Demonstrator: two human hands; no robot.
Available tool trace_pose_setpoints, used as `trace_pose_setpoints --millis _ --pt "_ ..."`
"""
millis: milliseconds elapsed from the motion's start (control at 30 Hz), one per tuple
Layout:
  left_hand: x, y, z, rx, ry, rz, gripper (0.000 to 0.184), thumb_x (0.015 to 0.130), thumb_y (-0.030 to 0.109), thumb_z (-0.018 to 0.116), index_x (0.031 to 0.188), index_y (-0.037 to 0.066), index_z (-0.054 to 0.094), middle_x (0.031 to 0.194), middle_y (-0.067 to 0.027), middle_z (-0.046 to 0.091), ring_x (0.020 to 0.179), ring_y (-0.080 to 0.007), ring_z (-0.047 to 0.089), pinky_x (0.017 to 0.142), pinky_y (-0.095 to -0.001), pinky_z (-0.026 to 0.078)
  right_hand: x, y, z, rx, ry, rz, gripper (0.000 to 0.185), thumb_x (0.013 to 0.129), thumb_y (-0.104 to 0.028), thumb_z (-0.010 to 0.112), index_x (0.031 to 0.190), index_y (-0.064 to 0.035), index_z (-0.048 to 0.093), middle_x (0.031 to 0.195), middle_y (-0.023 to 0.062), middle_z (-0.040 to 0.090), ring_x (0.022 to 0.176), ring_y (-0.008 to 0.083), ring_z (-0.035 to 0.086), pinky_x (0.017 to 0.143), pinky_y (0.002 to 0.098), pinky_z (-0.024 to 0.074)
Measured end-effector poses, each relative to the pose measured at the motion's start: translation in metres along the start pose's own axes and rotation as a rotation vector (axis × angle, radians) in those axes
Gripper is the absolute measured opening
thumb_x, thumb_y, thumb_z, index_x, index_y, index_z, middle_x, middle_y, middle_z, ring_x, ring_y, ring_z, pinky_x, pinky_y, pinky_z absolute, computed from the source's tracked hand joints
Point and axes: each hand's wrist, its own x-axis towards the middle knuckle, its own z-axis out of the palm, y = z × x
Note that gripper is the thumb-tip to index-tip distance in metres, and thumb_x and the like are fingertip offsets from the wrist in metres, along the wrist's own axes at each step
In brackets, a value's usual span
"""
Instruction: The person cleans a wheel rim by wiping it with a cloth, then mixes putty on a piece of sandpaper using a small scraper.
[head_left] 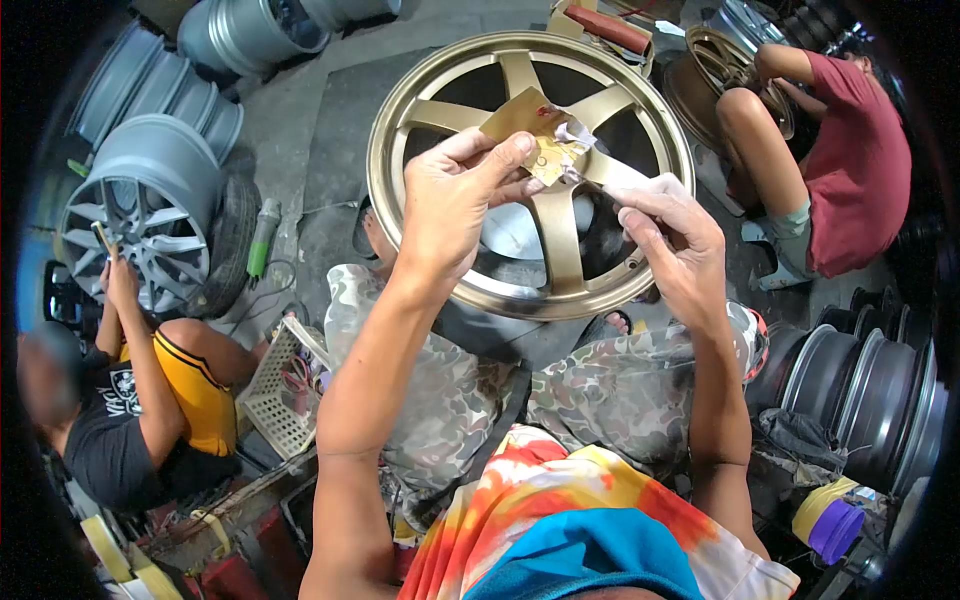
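Observation:
My left hand [455,200] pinches a gold-coloured piece of card [535,130] between thumb and fingers. Grey-white, paste-like smears lie on the card's right side. My right hand [680,240], whitish on the fingers, is closed just right of the card. A thin dark tip shows between its index finger and the card's edge; what the fingers hold is mostly hidden. Below both hands lies a bronze wheel rim [565,245] with broad spokes, face up in front of my knees.
At left, a person [150,400] holds a thin stick by a silver wheel [140,225]. Another person [860,150] sits at right beside a bronze rim [690,90]. A green grinder [263,238], a plastic basket [280,375] and stacked dark rims [870,390] surround me.

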Motion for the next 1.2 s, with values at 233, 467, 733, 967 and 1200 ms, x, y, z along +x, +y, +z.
trace_pose_setpoints --millis 233,467,733,967,1200 --pt "-0.002 -0.006 0.009 -0.285 -0.048 -0.150 0.029 0.095 0.010 0.069 0.121 -0.002 0.062 0.114 -0.0120 0.071 0.105 -0.0198 0.070 0.094 -0.0348 0.060 0.000 0.002 0.015 -0.020 0.182 -0.101 0.029 0.086 0.002 0.075 0.114 -0.0040 0.076 0.093 0.0061 0.061 0.082 0.0137 0.058 0.072 0.0240 0.0453" --pt "-0.001 -0.007 0.006 -0.331 -0.023 -0.169 0.030 0.094 0.007 0.067 0.123 -0.002 0.060 0.116 -0.0128 0.070 0.107 -0.0211 0.070 0.095 -0.0356 0.060 -0.004 0.009 0.017 -0.102 0.183 -0.111 0.032 0.082 0.001 0.078 0.113 -0.0052 0.076 0.092 0.0062 0.061 0.081 0.0142 0.058 0.072 0.0261 0.0461" --pt "0.001 -0.004 -0.002 -0.265 0.008 -0.078 0.032 0.094 0.007 0.067 0.124 -0.002 0.059 0.116 -0.0128 0.070 0.104 -0.0196 0.071 0.089 -0.0314 0.062 -0.007 0.006 0.003 -0.185 0.116 -0.101 0.028 0.083 0.002 0.075 0.111 -0.0041 0.076 0.088 0.0078 0.063 0.082 0.0159 0.060 0.074 0.0283 0.0474" --pt "-0.008 -0.001 0.016 -0.288 -0.064 -0.210 0.030 0.094 0.009 0.068 0.122 -0.001 0.061 0.115 -0.0104 0.070 0.102 -0.0167 0.071 0.089 -0.0287 0.063 -0.007 -0.001 0.005 0.395 -0.041 0.259 0.022 0.101 -0.010 0.061 0.118 0.0033 0.068 0.095 0.0069 0.069 0.080 0.0092 0.064 0.074 0.0224 0.0513" --pt "-0.008 0.002 0.012 -0.312 -0.042 -0.246 0.033 0.094 0.010 0.069 0.123 -0.002 0.061 0.115 -0.0103 0.071 0.103 -0.0154 0.071 0.089 -0.0281 0.063 -0.007 0.008 0.009 0.393 -0.048 0.322 0.023 0.102 -0.015 0.062 0.117 0.0014 0.069 0.090 0.0043 0.069 0.075 0.0068 0.061 0.068 0.0213 0.0495"
